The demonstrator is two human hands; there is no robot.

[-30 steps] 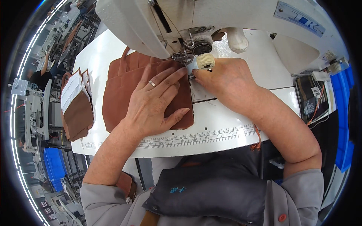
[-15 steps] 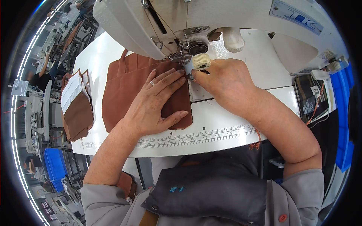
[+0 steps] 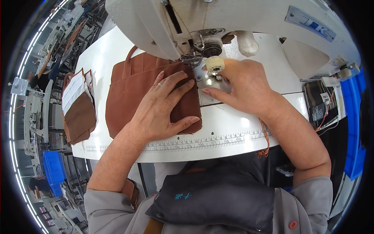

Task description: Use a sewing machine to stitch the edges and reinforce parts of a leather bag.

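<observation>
A brown leather bag piece [image 3: 126, 97] with a strap loop at its far edge lies flat on the white table. My left hand [image 3: 159, 107] rests on it, fingers spread, a ring on one finger. The piece's far right corner sits by the presser foot area [image 3: 191, 60] of the sewing machine [image 3: 148, 29]. Right of the leather, my right hand [image 3: 249, 85] hovers by the metal needle plate [image 3: 210, 82], thumb and fingers apart and slightly blurred. A cream knurled knob [image 3: 215, 63] partly covers its fingertips. I see nothing held in it.
A stack of brown pieces with white lining [image 3: 80, 109] lies at the table's left. A printed ruler [image 3: 218, 141] runs along the near edge, where orange thread [image 3: 263, 144] hangs over. Dark packages [image 3: 319, 101] and a blue bin [image 3: 353, 124] stand at right.
My right hand has moved right, off the leather's edge by the presser foot, and its thumb and fingers have parted. My left hand stays on the leather. The head view has shifted slightly.
</observation>
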